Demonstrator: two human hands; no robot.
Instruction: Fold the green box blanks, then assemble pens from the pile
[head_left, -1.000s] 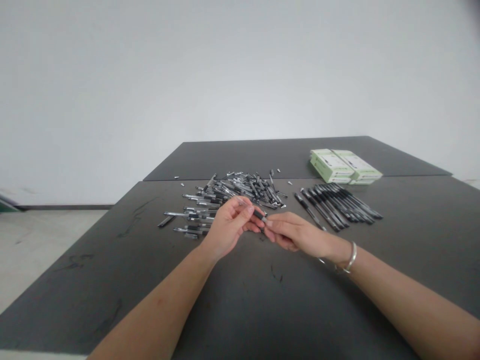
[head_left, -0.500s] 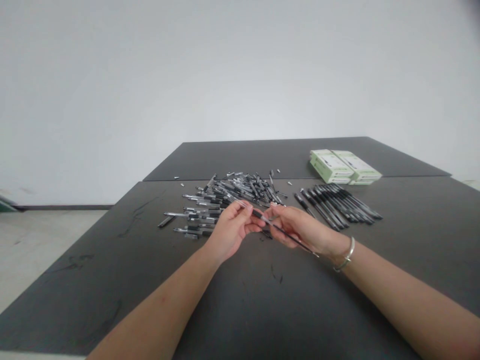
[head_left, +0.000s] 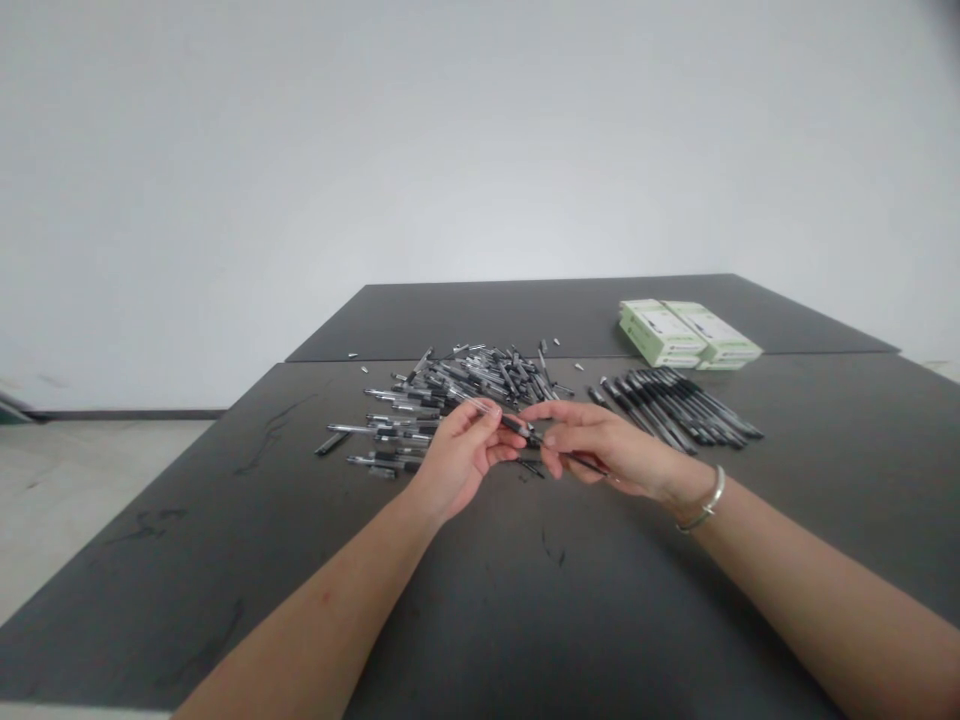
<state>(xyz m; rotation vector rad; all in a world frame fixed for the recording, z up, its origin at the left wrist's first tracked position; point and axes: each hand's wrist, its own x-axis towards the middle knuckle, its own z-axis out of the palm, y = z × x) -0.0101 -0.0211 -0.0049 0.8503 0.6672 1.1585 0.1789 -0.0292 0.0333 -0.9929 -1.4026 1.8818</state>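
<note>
My left hand (head_left: 466, 452) pinches a clear pen barrel (head_left: 513, 425) with a black grip, pointing toward my right hand. In my right hand (head_left: 600, 445), thumb and fingers close on a thin dark pen refill (head_left: 586, 464), whose free end sticks out below the palm. The refill lines up with the barrel's open end, and its other end appears to be inside it; the fingertips partly hide the join. Just behind my left hand lies a heap of pens and pen parts (head_left: 480, 375). Beyond my right hand, assembled-looking pens (head_left: 675, 405) lie side by side in a slanted row.
Green and white boxes (head_left: 686, 335) are stacked at the back right of the dark table (head_left: 225, 540). Small pen tips (head_left: 579, 367) lie scattered around the heap. A seam crosses the table behind the pens, and a pale wall (head_left: 480, 150) stands at the back.
My right hand has shifted its grip along the refill, and less of the refill shows outside the barrel. My left hand keeps the barrel in nearly the same place.
</note>
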